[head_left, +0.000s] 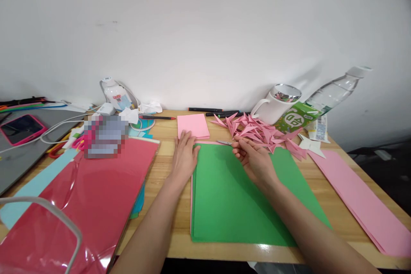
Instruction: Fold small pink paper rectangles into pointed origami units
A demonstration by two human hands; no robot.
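Observation:
My left hand (pixel 184 156) lies flat, its fingertips on the front edge of a stack of pink paper squares (pixel 193 125). The thumb rests by the top left corner of a stack of green paper (pixel 244 205). My right hand (pixel 253 158) is closed in a pinch on a small metal blade (pixel 224 142). The blade points left, above the far edge of the green stack; its handle end is hidden in the fingers. A pink sheet edge shows beneath the green paper. Just beyond my right hand lies a heap of folded pink paper pieces (pixel 253 130).
A white mug (pixel 272 105), a green packet (pixel 297 116) and a clear bottle (pixel 337 87) stand at the back right. Pink strips (pixel 362 201) lie right. Left are red paper in clear film (pixel 96 197), a white bottle (pixel 117 94), a phone (pixel 23 128) and cables. Pens (pixel 205 109) line the wall.

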